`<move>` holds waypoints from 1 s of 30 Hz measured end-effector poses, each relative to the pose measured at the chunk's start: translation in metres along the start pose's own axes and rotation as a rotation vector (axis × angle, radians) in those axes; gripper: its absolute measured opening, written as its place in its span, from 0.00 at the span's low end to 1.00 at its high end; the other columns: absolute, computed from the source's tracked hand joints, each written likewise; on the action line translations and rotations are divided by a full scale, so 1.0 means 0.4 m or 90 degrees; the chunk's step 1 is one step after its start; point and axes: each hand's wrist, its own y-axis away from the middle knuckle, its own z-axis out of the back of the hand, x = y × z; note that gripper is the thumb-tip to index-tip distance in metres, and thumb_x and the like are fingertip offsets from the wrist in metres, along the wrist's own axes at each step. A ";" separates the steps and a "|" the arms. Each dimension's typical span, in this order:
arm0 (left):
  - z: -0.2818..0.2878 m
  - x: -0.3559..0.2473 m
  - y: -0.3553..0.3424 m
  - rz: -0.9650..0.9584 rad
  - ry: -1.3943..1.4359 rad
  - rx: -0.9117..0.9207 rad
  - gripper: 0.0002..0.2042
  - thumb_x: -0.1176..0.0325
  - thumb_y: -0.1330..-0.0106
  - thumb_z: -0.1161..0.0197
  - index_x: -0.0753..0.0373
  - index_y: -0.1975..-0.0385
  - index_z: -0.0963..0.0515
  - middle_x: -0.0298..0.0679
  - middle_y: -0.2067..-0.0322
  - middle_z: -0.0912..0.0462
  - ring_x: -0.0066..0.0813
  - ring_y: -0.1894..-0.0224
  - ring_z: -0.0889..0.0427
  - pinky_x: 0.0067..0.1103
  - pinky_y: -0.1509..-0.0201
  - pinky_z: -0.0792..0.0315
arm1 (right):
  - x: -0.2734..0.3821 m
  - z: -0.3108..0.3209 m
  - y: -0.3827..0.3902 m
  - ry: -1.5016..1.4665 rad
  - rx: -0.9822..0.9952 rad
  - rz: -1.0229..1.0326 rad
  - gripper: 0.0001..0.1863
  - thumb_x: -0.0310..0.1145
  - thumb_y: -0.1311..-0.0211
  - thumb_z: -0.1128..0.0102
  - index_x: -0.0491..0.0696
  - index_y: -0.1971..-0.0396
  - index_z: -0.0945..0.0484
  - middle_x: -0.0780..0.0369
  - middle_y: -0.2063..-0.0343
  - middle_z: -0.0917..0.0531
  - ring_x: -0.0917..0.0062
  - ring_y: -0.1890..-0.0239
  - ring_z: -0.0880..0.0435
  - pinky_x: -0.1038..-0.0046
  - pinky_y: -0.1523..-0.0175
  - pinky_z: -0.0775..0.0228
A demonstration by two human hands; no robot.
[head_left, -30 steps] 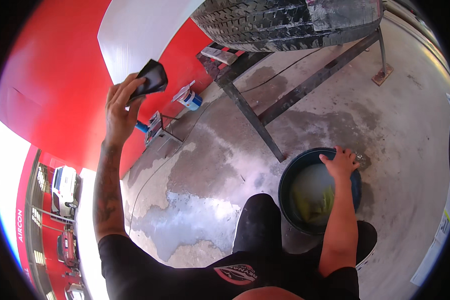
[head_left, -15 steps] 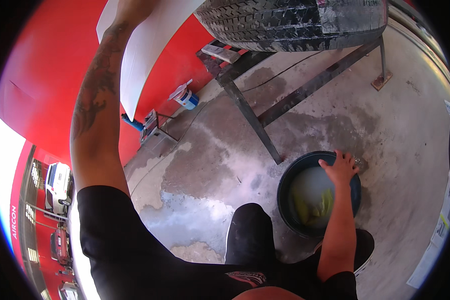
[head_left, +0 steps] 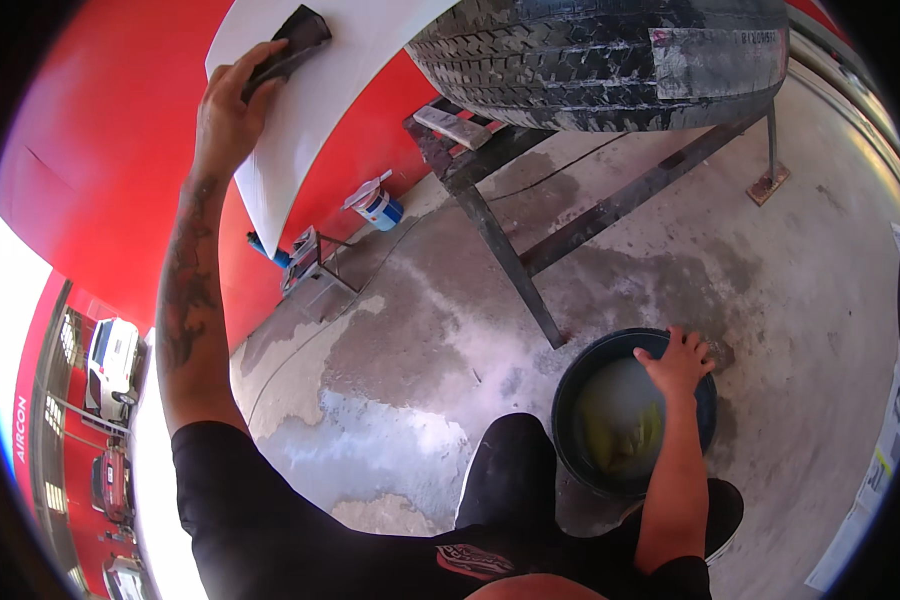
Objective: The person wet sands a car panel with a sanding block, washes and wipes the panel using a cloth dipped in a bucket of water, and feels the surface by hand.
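High on the left, my left hand (head_left: pixel 232 108) grips a folded sheet of black sandpaper (head_left: pixel 292 48) between thumb and fingers. The sheet lies against the white curved panel (head_left: pixel 282 140), whose lower end narrows to a point. On the lower right, my right hand (head_left: pixel 678 362) rests at the far right rim of a dark round bucket (head_left: pixel 562 425). Its fingers are spread and hold nothing. Cloudy water (head_left: pixel 618 385) fills part of the bucket, with a yellow-green cloth-like thing (head_left: pixel 620 435) in it.
A large tire (head_left: pixel 570 70) sits on a dark metal stand (head_left: pixel 505 250) ahead. Beyond the panel are a small metal stool (head_left: pixel 315 262) and a blue-and-white pail (head_left: pixel 378 208) beside the red wall (head_left: pixel 120 150). The concrete floor has wet patches (head_left: pixel 370 440). My knee (head_left: pixel 510 465) is left of the bucket.
My left hand has come lower into view, showing the black sandpaper against the panel. The scene has shifted slightly downward. My right hand stays at the bucket's rim.
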 end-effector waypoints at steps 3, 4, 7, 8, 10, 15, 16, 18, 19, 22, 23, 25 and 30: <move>-0.014 0.027 -0.179 0.017 0.001 -0.054 0.20 0.73 0.37 0.36 0.57 0.44 0.24 0.53 0.57 0.17 0.49 0.54 0.17 0.34 0.50 0.24 | 0.001 -0.007 0.006 0.018 -0.012 0.002 0.41 0.61 0.49 0.32 0.57 0.37 0.33 0.55 0.41 0.33 0.59 0.35 0.40 0.49 0.35 0.53; -0.017 0.033 -0.194 0.007 -0.012 -0.065 0.20 0.73 0.37 0.36 0.57 0.44 0.24 0.52 0.56 0.16 0.47 0.53 0.16 0.34 0.50 0.23 | 0.002 -0.010 0.008 0.040 -0.018 -0.007 0.41 0.61 0.48 0.33 0.56 0.37 0.33 0.56 0.41 0.33 0.59 0.35 0.40 0.49 0.35 0.53; -0.009 0.023 -0.093 0.021 -0.031 -0.048 0.19 0.70 0.34 0.38 0.52 0.43 0.24 0.47 0.53 0.17 0.41 0.53 0.16 0.31 0.49 0.23 | 0.003 -0.010 0.011 0.036 -0.017 -0.007 0.41 0.61 0.48 0.33 0.57 0.37 0.33 0.56 0.41 0.33 0.59 0.35 0.40 0.49 0.34 0.55; -0.004 0.015 -0.023 0.028 -0.030 -0.023 0.19 0.66 0.31 0.40 0.47 0.41 0.24 0.43 0.51 0.19 0.37 0.53 0.17 0.29 0.47 0.23 | 0.002 -0.009 0.012 0.029 -0.021 0.009 0.41 0.61 0.48 0.33 0.57 0.37 0.33 0.56 0.41 0.33 0.59 0.35 0.40 0.49 0.34 0.55; 0.015 -0.017 0.150 -0.071 0.001 -0.036 0.23 0.75 0.40 0.36 0.51 0.44 0.22 0.41 0.46 0.19 0.40 0.51 0.21 0.30 0.47 0.25 | 0.001 -0.006 0.011 0.022 -0.014 -0.001 0.41 0.61 0.49 0.32 0.58 0.37 0.33 0.56 0.41 0.33 0.59 0.35 0.40 0.48 0.34 0.55; 0.069 -0.035 0.350 -0.122 -0.024 0.054 0.24 0.81 0.45 0.36 0.55 0.46 0.21 0.39 0.44 0.20 0.40 0.50 0.21 0.34 0.43 0.28 | -0.004 -0.001 0.008 0.000 -0.011 0.014 0.41 0.60 0.50 0.31 0.57 0.38 0.32 0.56 0.41 0.33 0.60 0.35 0.40 0.48 0.34 0.56; 0.069 -0.013 0.311 -0.100 -0.029 0.046 0.24 0.81 0.44 0.36 0.55 0.45 0.22 0.39 0.44 0.20 0.40 0.50 0.21 0.33 0.44 0.27 | -0.003 -0.001 0.005 0.004 -0.016 0.009 0.41 0.60 0.51 0.31 0.57 0.38 0.32 0.57 0.41 0.33 0.60 0.35 0.40 0.48 0.34 0.56; 0.049 0.046 0.186 -0.063 -0.034 0.008 0.25 0.79 0.43 0.35 0.54 0.44 0.23 0.40 0.46 0.19 0.37 0.52 0.20 0.31 0.48 0.24 | 0.000 -0.003 0.002 0.005 -0.015 0.004 0.41 0.60 0.51 0.30 0.57 0.38 0.31 0.57 0.41 0.33 0.60 0.35 0.40 0.48 0.34 0.56; 0.043 0.080 0.119 0.010 -0.025 0.011 0.23 0.76 0.39 0.37 0.51 0.43 0.23 0.40 0.48 0.18 0.37 0.54 0.19 0.30 0.50 0.23 | 0.002 -0.004 0.000 0.018 -0.015 -0.008 0.41 0.60 0.51 0.30 0.57 0.38 0.31 0.57 0.41 0.33 0.60 0.35 0.40 0.48 0.34 0.56; 0.021 0.171 -0.072 0.134 -0.009 -0.058 0.18 0.61 0.32 0.40 0.44 0.42 0.23 0.39 0.66 0.16 0.37 0.61 0.18 0.30 0.56 0.23 | 0.006 -0.009 0.003 0.028 -0.013 -0.007 0.41 0.60 0.51 0.31 0.57 0.38 0.32 0.56 0.42 0.33 0.59 0.35 0.40 0.47 0.34 0.55; 0.012 0.191 -0.091 0.162 -0.019 -0.059 0.18 0.61 0.32 0.40 0.44 0.42 0.23 0.39 0.66 0.16 0.37 0.61 0.18 0.30 0.56 0.23 | 0.007 -0.011 0.004 0.020 -0.033 0.008 0.41 0.60 0.51 0.31 0.57 0.38 0.32 0.56 0.42 0.33 0.59 0.35 0.40 0.47 0.34 0.55; 0.002 0.190 -0.071 0.119 -0.048 -0.099 0.20 0.58 0.31 0.43 0.44 0.39 0.26 0.41 0.53 0.15 0.33 0.56 0.15 0.30 0.50 0.22 | 0.004 -0.013 0.006 0.030 -0.030 0.000 0.42 0.59 0.51 0.31 0.57 0.38 0.33 0.57 0.42 0.32 0.59 0.36 0.39 0.47 0.35 0.54; 0.016 -0.004 0.288 0.063 0.027 -0.083 0.22 0.76 0.40 0.36 0.52 0.44 0.21 0.40 0.50 0.18 0.37 0.51 0.22 0.30 0.46 0.27 | -0.006 -0.012 0.005 0.024 -0.026 0.027 0.42 0.59 0.51 0.30 0.58 0.37 0.33 0.57 0.42 0.32 0.59 0.36 0.39 0.48 0.36 0.53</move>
